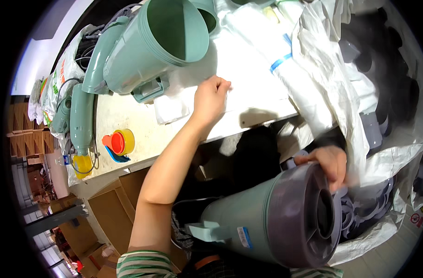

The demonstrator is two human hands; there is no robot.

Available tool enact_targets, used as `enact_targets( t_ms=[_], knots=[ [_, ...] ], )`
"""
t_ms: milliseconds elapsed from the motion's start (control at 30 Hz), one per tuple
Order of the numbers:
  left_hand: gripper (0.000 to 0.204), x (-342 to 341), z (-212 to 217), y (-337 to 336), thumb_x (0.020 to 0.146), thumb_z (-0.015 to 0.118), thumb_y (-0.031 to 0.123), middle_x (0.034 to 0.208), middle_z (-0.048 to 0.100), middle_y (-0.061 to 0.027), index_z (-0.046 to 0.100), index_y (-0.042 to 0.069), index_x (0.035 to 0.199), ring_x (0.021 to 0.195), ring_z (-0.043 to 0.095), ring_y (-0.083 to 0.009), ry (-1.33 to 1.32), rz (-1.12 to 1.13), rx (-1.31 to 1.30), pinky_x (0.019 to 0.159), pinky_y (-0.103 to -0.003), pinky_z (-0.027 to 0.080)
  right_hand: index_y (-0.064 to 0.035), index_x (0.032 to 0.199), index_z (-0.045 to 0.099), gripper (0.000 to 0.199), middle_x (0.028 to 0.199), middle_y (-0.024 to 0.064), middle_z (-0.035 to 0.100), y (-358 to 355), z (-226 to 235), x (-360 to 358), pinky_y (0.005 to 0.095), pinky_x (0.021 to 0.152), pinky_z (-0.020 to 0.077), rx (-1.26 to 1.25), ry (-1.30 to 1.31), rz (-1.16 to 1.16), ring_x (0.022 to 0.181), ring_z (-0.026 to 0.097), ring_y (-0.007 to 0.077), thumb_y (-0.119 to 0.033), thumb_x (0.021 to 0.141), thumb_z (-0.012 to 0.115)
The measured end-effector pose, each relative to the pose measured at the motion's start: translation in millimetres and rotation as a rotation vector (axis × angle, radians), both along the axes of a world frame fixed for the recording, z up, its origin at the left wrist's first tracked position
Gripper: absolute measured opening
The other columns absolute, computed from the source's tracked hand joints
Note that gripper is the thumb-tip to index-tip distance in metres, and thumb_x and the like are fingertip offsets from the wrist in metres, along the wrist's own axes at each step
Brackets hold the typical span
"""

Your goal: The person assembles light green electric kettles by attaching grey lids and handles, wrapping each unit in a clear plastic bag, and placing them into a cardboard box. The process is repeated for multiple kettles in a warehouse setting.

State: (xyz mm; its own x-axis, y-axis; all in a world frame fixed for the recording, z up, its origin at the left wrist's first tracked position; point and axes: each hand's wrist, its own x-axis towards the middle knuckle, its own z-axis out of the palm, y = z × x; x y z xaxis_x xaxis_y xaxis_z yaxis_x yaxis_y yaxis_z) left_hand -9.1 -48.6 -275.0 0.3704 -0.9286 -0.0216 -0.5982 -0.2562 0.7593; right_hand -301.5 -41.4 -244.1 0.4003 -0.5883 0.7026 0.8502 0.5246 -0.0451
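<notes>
My left hand (pixel 210 99) is closed over the white sheeting (pixel 244 69) on the table, its fingers curled together; whatever they may hold is hidden. In front of my body lies a tilted pale green canister (pixel 239 217) with a dark purple-grey lid (pixel 297 213), a side handle (pixel 207 231) and a small label. My right hand (pixel 329 164) is bent against the lid's far rim, slightly blurred, with its forearm hidden behind the canister. Beyond my left hand, a large open green canister (pixel 142 51) lies on its side, its mouth toward the right.
A yellow tape roll (pixel 124 141) with a red piece sits near the table edge. Green curved tubes (pixel 82 116) and cables lie at the left. White plastic sacks (pixel 322 78) hang at the right, around several grey parts (pixel 369 204). Cardboard boxes (pixel 112 208) stand below the table.
</notes>
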Motion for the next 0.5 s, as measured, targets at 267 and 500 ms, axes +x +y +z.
enact_targets(
  t_ms=[267,500],
  knots=[
    [0.021,-50,69,53,0.102,0.054,0.016,0.089,0.066,-0.0064,0.066,-0.001,0.099,0.082,0.060,-0.0145,0.886,-0.102,-0.150,0.081,-0.029,0.049,-0.0022,0.112,0.066,0.024,0.115,0.0115,0.063,5,3,75,0.0400,0.084,0.0529,-0.149,1.435,-0.512,0.108,0.062,0.0295,-0.007,0.088,0.069],
    [0.007,-35,75,126,0.093,0.057,0.007,0.094,0.066,-0.0083,0.062,0.002,0.091,0.090,0.064,-0.0177,0.510,-0.470,-0.307,0.079,-0.035,0.052,0.0010,0.120,0.067,0.029,0.098,0.0135,0.073,1,-7,91,0.0339,0.080,0.0541,-0.791,1.484,-1.070,0.088,0.071,0.0242,-0.008,0.094,0.059]
  ],
)
